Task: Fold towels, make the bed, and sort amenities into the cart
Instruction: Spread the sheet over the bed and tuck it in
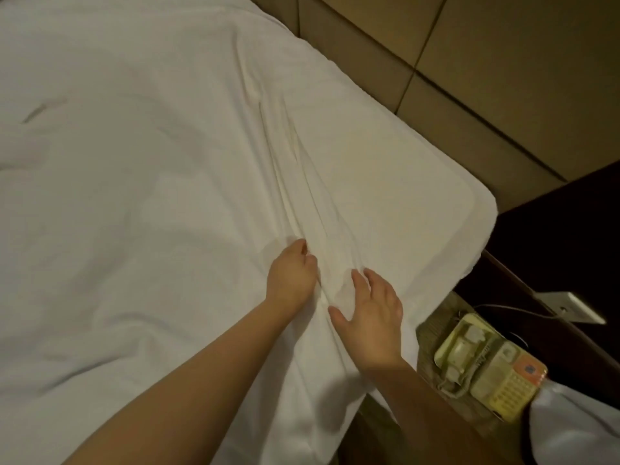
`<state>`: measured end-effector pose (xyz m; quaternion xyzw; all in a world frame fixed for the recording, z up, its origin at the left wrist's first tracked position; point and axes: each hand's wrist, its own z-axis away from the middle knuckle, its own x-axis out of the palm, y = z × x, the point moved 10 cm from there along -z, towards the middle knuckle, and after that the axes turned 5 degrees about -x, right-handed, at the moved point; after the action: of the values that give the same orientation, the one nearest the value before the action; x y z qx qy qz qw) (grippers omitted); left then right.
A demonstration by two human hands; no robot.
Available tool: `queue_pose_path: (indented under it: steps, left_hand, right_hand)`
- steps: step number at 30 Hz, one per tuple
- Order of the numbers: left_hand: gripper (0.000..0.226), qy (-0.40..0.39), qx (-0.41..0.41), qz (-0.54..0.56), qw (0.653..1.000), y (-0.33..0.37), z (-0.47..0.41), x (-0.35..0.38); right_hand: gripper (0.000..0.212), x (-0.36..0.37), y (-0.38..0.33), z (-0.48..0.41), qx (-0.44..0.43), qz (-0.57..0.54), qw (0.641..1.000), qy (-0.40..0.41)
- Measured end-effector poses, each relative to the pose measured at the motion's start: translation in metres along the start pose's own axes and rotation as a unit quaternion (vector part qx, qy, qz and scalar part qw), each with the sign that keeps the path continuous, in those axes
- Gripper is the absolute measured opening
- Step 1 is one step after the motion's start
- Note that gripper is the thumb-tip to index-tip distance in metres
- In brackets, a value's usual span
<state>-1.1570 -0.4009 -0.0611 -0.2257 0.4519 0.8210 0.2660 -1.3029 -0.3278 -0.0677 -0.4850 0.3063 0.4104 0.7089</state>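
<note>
At six o'clock, near edge: left hand [293,275] pinches sheet [161,156] ridge, right hand [372,317] spread flat beside it. Risk: uneven tug pulls three o'clock corner loose, deepens creases.

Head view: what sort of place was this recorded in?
Probably a hotel guest room: white bedding being smoothed, a corded telephone on the bedside table, and a padded panelled wall behind the bed.

Your light is dim and warm, leaving soft shadows beside your forearms [188,380] on the sheet [134,196]. Everything looks slightly blurred, and edges bend.
</note>
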Motion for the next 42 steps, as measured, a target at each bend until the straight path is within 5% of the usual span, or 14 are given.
queue_pose_path:
  steps: [7,10,15,21,24,29,34,39,42]
  left_hand:
    - [0.032,-0.170,-0.234,0.191,0.938,-0.024,0.042,0.070]
    - [0.033,-0.181,-0.230,0.130,0.947,-0.026,0.055,0.088]
    - [0.027,-0.158,-0.209,0.134,0.956,-0.016,0.068,0.101]
    - [0.023,-0.204,-0.110,0.232,0.945,0.045,0.087,0.144]
    - [0.039,-0.171,-0.034,0.113,0.978,0.065,0.083,0.158]
    - [0.036,-0.063,0.004,-0.015,0.998,0.058,0.093,0.161]
    - [0.034,-0.032,0.038,-0.087,0.995,0.060,0.096,0.169]
    - [0.039,0.011,0.129,-0.176,0.976,0.091,0.101,0.188]
    - [0.044,0.042,0.157,-0.289,0.944,0.092,0.107,0.204]
  right_hand:
    - [0.072,0.009,0.017,0.028,-0.015,0.004,1.000,0.008]
    - [0.067,0.011,0.038,0.051,-0.022,0.015,0.999,0.031]
    - [0.016,-0.005,0.066,0.060,-0.006,-0.108,0.993,0.054]
    - [0.016,-0.078,0.140,0.037,0.063,-0.165,0.980,0.095]
    - [0.030,-0.091,0.179,0.011,0.088,-0.254,0.960,0.075]
    - [0.047,-0.004,0.225,0.023,0.134,-0.312,0.927,-0.162]
    - [0.035,-0.039,0.258,0.017,0.087,-0.328,0.932,-0.131]
    - [0.014,-0.123,0.274,-0.021,0.020,-0.328,0.944,0.021]
    - [0.024,-0.089,0.279,-0.027,0.038,-0.334,0.938,-0.090]
